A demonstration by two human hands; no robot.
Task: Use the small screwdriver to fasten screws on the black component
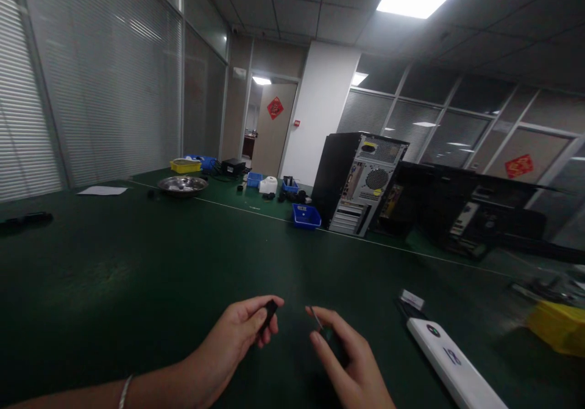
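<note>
Above the green tabletop (192, 263), my left hand (237, 330) pinches a small black piece (269, 312) between thumb and fingers. Its exact kind cannot be made out. A short gap away, my right hand (350, 357) is curled, with a thin, light-coloured sliver (316, 319) between thumb and index finger. What that sliver belongs to is hidden by the fingers and the dim light. Right of my right hand lies a white oblong device (450, 354) with handwritten marks, a round dark spot and a short dark cable at its far end.
A black computer tower (336, 174) stands at the back with a blue bin (306, 216) beside it. Farther left are a metal bowl (183, 184), a yellow tray (185, 166) and white paper (103, 191). A yellow bin (560, 327) and dark computer parts (484, 214) occupy the right side.
</note>
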